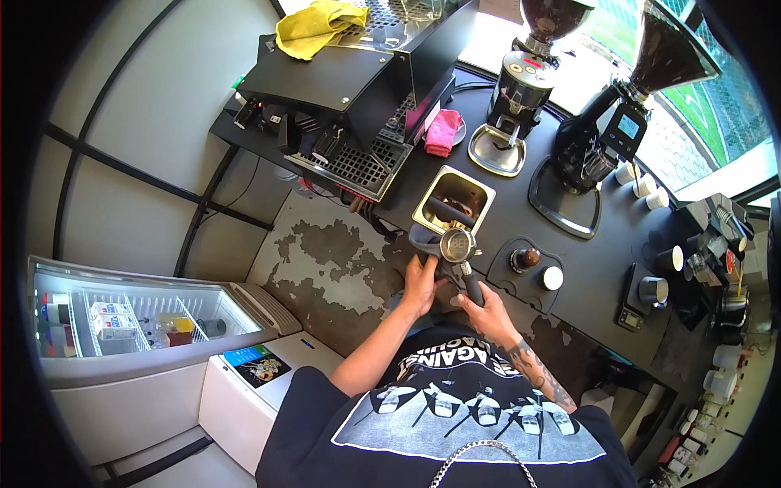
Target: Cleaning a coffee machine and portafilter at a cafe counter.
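Observation:
My right hand (488, 311) is closed on the black handle of an espresso portafilter (458, 245). The portafilter's metal basket faces up, with no coffee visible in it. My left hand (422, 285) holds a dark grey cloth (427, 241) against the left side of the portafilter. Just beyond them stands a steel knock box (421, 210) with a dark bar across it and some coffee grounds inside. To the right, a tamper with a brown knob (526, 259) and a white-topped round item (551, 278) rest on a dark mat.
An espresso machine (317, 79) stands at the upper left, a yellow cloth (317, 27) on top. A pink cloth (444, 131) lies beside two coffee grinders (518, 85). Right of the mat, a metal pitcher (653, 290) sits on a scale (631, 317). An open-front fridge (152, 360) is at left.

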The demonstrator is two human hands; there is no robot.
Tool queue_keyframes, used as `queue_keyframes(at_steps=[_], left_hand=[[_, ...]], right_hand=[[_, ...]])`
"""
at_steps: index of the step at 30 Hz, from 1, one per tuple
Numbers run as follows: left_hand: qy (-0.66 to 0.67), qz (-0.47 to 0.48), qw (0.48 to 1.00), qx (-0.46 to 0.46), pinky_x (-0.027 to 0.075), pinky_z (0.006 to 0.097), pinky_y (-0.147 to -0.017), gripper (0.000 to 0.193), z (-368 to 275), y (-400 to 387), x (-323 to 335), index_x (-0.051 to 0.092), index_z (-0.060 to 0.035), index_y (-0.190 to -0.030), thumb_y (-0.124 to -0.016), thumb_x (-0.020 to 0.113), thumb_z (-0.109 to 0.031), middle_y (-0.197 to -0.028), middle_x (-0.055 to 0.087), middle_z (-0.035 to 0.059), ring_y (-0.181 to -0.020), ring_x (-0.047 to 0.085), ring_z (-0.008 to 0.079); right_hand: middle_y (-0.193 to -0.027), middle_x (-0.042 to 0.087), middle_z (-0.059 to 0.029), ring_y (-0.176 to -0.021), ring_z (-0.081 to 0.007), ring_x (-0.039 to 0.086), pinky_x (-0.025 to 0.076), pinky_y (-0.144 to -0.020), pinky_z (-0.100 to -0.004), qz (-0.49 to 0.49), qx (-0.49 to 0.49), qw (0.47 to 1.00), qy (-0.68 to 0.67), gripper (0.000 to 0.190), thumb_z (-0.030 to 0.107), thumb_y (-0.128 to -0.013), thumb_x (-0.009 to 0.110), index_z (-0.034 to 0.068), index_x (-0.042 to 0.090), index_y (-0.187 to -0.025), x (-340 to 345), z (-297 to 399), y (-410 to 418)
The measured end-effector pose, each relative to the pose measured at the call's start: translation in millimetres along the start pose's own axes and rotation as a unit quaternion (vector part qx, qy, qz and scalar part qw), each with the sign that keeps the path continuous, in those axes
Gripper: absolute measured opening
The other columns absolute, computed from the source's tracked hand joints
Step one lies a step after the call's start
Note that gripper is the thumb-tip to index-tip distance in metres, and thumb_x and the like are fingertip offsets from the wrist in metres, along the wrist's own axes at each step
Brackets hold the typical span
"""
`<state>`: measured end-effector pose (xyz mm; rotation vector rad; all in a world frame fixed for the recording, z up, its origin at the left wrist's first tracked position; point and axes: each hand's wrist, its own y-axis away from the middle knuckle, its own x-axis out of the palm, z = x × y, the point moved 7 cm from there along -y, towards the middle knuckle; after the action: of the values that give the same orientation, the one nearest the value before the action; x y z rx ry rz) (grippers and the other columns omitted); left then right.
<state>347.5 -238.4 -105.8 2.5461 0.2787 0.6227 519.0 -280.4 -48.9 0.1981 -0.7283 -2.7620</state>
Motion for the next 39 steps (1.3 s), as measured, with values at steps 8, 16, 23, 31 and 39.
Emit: queue_keyframes(at_steps=[8, 16, 23, 31, 39], left_hand=[[-0.141, 0.030, 0.981, 0.129, 0.053, 0.0269, -0.080, 0.030, -31.0, -42.8, -9.2, 0.063, -0.0044, -0.123, -0.108, 0.057, -0.029, -0.109, 0.070, 0.0009, -0.092, 0.065, 0.0097], [-0.020, 0.063, 0.998, 0.018, 0.056, 0.0320, -0.082, 0.047, 1.9, -25.9, -31.9, 0.057, -0.0120, -0.134, -0.111, 0.038, -0.049, -0.113, 0.066, 0.0019, -0.096, 0.065, 0.0139], [0.098, 0.090, 0.989, -0.070, 0.055, 0.0384, -0.097, 0.070, 12.8, -21.2, -53.8, 0.055, -0.0157, -0.140, -0.103, 0.036, -0.071, -0.132, 0.065, 0.0031, -0.118, 0.064, 0.0188], [0.125, 0.204, 0.964, -0.121, 0.048, 0.0436, -0.110, 0.069, -23.4, -24.7, -56.7, 0.054, -0.0151, -0.145, -0.103, 0.037, -0.067, -0.145, 0.061, 0.0047, -0.132, 0.059, 0.0242], [0.088, 0.285, 0.932, -0.207, 0.048, 0.0406, -0.111, 0.066, -24.6, -50.6, -79.9, 0.051, -0.0150, -0.148, -0.106, 0.037, -0.064, -0.148, 0.058, 0.0042, -0.135, 0.057, 0.0224]], right_hand=[[-0.069, 0.052, 0.0021, -0.047, -0.0061, 0.047, 0.036, -0.040, -0.0250, 0.066, 0.047, 0.991, -0.107, 0.030, 0.034, -0.105, 0.063, 0.006, 0.053, -0.098, -9.6, 13.4, 5.0], [-0.072, 0.056, -0.0014, -0.053, -0.0099, 0.056, 0.045, -0.049, -0.0257, -0.107, -0.136, 0.982, -0.079, 0.026, 0.025, -0.105, 0.059, 0.002, 0.056, -0.115, -44.7, 114.0, -10.7], [-0.066, 0.058, -0.0039, -0.048, -0.0136, 0.058, 0.046, -0.044, -0.0309, -0.127, 0.008, 0.991, 0.036, 0.038, 0.039, -0.107, 0.055, 0.002, 0.052, -0.099, -18.0, 74.7, -58.5], [-0.078, 0.070, -0.0277, -0.063, -0.0410, 0.071, 0.056, -0.061, -0.0513, -0.211, 0.070, 0.959, 0.175, 0.046, 0.038, -0.107, 0.053, -0.007, 0.053, -0.099, 18.5, 35.7, -113.3], [-0.091, 0.067, -0.0398, -0.090, -0.0582, 0.065, 0.052, -0.082, -0.0610, -0.277, 0.148, 0.941, 0.126, 0.049, 0.041, -0.105, 0.053, -0.008, 0.053, -0.102, 35.9, 53.9, -113.7]])
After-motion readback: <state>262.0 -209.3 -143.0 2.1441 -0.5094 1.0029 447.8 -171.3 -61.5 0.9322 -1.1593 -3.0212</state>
